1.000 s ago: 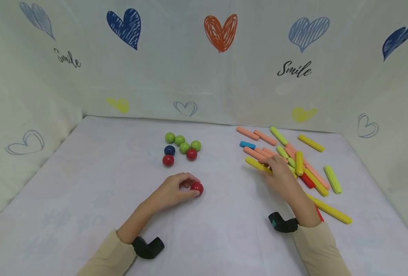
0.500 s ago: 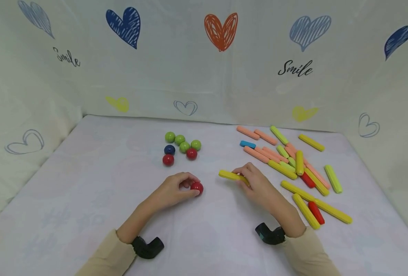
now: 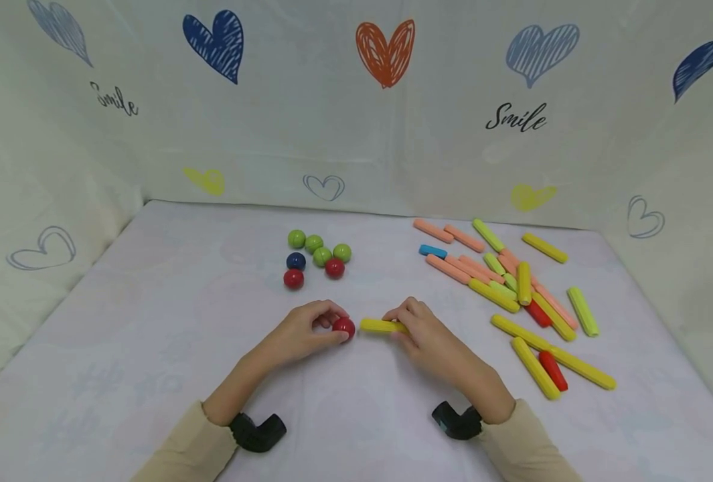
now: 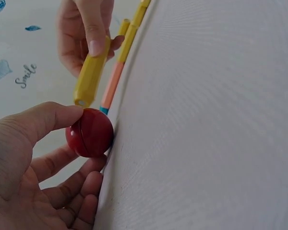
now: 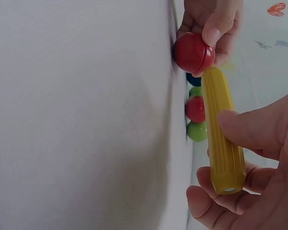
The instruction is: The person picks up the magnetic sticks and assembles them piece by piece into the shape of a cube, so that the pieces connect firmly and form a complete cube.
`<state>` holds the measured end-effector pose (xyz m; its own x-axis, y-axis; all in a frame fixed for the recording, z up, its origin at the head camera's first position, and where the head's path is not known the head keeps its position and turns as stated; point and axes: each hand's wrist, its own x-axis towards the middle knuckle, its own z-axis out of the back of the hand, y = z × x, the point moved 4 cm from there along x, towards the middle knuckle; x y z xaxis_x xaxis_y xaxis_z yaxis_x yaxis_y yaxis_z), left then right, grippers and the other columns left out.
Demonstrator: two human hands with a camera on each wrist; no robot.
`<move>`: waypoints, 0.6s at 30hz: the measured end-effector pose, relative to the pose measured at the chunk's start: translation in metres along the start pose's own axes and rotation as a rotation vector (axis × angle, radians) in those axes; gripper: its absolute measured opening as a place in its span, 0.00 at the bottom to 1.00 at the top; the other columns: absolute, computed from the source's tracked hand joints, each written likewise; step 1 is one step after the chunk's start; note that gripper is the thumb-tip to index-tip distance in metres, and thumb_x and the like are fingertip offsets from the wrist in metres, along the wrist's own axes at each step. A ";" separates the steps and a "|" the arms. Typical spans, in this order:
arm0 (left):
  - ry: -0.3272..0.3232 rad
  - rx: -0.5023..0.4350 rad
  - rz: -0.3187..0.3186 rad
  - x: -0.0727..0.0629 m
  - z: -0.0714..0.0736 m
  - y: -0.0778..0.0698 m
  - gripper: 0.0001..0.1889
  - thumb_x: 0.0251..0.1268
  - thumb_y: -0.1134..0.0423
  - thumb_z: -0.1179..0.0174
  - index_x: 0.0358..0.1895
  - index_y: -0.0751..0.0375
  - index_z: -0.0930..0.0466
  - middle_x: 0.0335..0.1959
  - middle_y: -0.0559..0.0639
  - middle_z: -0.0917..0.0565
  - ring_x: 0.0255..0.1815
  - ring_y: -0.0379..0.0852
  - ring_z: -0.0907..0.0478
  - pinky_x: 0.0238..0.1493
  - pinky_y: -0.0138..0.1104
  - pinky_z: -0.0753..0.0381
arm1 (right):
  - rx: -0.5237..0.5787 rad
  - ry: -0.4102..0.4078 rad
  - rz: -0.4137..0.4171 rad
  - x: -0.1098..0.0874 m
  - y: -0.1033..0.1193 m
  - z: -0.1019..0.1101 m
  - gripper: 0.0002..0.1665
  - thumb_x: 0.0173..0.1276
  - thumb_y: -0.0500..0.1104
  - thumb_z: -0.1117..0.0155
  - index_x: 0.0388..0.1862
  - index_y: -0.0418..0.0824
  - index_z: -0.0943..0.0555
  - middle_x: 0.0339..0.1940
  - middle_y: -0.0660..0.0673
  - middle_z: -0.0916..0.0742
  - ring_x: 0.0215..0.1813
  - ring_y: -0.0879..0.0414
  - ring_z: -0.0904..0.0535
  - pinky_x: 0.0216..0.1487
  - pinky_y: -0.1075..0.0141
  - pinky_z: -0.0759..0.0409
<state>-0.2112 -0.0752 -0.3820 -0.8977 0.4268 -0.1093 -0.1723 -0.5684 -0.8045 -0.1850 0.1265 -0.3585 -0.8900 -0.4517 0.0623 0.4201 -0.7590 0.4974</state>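
Note:
My left hand (image 3: 308, 333) pinches a glossy red ball (image 3: 344, 329) between thumb and fingers, low over the white table. A seam line runs round this ball in the left wrist view. Facing it, my right hand (image 3: 425, 340) holds a yellow building rod (image 5: 222, 129) by thumb and fingers. The rod is ridged, with a small pale dot in its end. It points left at the ball, its tip close to the ball's right side in the head view. Part of the rod is hidden behind the right fingers.
Behind the left hand lie several green balls (image 3: 322, 256), a dark blue ball (image 3: 296, 261) and two more red balls (image 3: 294, 279). To the right is a scattered heap of pink rods (image 3: 447, 269), yellow rods (image 3: 493, 295), green rods and short red rods, plus a blue rod (image 3: 432, 251).
My right hand has drawn the yellow rod out of the heap and carried it left and toward me, up to the red ball. The left hand has stayed in place with the ball.

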 end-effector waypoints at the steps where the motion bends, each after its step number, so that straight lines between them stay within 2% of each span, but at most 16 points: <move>1: 0.000 -0.002 0.000 0.000 0.000 0.000 0.13 0.57 0.60 0.36 0.46 0.53 0.22 0.36 0.44 0.23 0.40 0.42 0.29 0.42 0.31 0.26 | -0.004 0.001 0.004 0.000 0.001 -0.001 0.13 0.64 0.37 0.39 0.49 0.41 0.23 0.39 0.50 0.25 0.45 0.58 0.30 0.49 0.61 0.24; 8: -0.001 -0.004 0.000 0.001 0.000 0.001 0.12 0.56 0.58 0.36 0.44 0.52 0.21 0.35 0.44 0.23 0.40 0.41 0.29 0.42 0.31 0.27 | -0.061 -0.006 0.043 0.000 0.007 -0.007 0.13 0.65 0.37 0.39 0.49 0.41 0.23 0.40 0.50 0.25 0.45 0.58 0.30 0.48 0.63 0.23; 18: 0.009 -0.024 0.011 0.001 0.001 0.002 0.12 0.56 0.57 0.35 0.44 0.52 0.21 0.34 0.45 0.23 0.38 0.42 0.30 0.39 0.31 0.28 | -0.060 0.000 0.033 -0.001 0.006 -0.007 0.14 0.65 0.39 0.39 0.50 0.42 0.24 0.41 0.50 0.25 0.45 0.59 0.30 0.49 0.62 0.23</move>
<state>-0.2132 -0.0763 -0.3834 -0.8958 0.4268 -0.1238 -0.1522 -0.5565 -0.8168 -0.1804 0.1190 -0.3619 -0.8757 -0.4767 0.0777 0.4587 -0.7706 0.4424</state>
